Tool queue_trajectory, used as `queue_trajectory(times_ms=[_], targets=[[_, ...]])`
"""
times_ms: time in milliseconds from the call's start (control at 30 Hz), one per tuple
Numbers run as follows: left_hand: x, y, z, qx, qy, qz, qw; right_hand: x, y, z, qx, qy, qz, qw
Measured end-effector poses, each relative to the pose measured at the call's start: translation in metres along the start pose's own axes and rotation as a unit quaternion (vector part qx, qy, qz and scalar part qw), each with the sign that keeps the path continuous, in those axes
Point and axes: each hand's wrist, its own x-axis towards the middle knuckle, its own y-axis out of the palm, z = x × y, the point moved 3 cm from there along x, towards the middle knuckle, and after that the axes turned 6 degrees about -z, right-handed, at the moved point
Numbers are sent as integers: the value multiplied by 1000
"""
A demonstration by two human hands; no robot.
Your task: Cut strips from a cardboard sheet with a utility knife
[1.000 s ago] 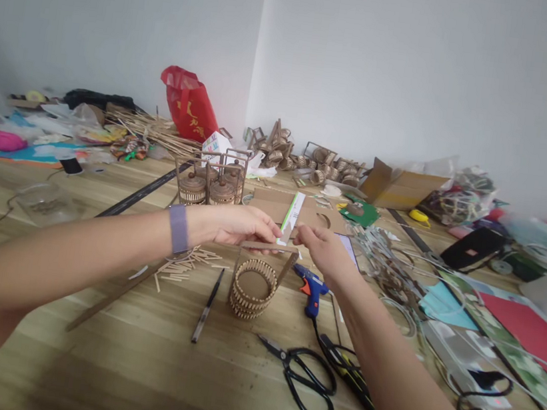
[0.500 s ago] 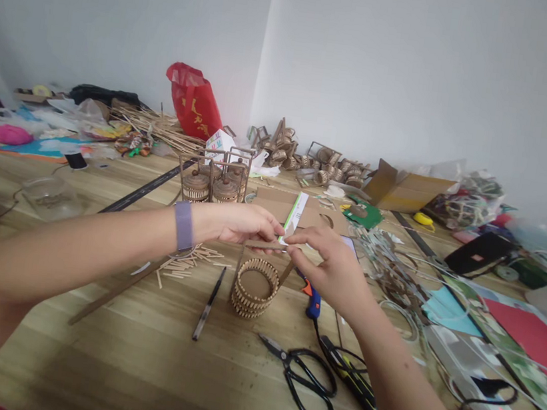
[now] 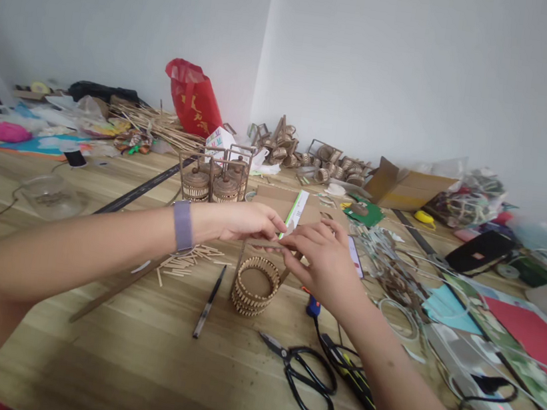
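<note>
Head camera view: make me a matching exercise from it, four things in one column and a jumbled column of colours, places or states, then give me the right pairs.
Things
1. scissors
2. slatted basket
3. tall bag by the wall
4. pen

Descriptions
A. red, with yellow markings
B. lying just left of the slatted basket
C. black looped handles
D. round and open-topped, below the left hand in the picture

Right pairs: 1-C, 2-D, 3-A, 4-B
</note>
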Motion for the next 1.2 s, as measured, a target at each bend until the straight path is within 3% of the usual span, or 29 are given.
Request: queue_trajectory(times_ms=[167,533,833,1200], targets=[[1,-2,-1,22,25,-2,999,1,2,1,-19,-6,5,1000],[-6,-8,-7,204,119,13,972,3,3,3,-26,-9,9,1000],[-10,-6,-11,246,131,20,960,2,6,5,-52,-39,-29,997],[-16,-6,-17,294,137,6,946,3,8,6,-84,-46,-23,995]])
